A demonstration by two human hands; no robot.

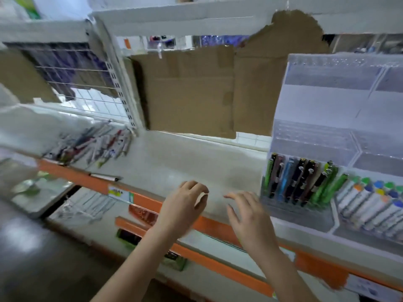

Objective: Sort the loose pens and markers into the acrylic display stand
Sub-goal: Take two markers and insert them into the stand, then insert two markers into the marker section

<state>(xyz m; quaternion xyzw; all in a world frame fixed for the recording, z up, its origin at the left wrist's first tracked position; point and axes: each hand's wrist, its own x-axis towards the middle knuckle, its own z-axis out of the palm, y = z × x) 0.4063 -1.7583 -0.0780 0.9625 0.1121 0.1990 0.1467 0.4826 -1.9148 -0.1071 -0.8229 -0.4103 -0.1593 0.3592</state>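
Both hands hover over the shelf [174, 158], holding nothing. The left hand [182, 207] has its fingers [194, 186] loosely curled; the right hand [248, 214] has fingers [234, 196] spread. Loose pens [93, 144] lie in a heap at 10 o'clock, well apart from the hands. The stand [327, 101] sits at 3 o'clock, with pens [298, 182] and markers [370, 203] in its 2 lowest compartments.

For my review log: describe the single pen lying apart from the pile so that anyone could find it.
Start at the shelf's orange front edge. Left of the hands, below the heap of loose pens, one pale pen lies alone along that edge, dark tip pointing right.
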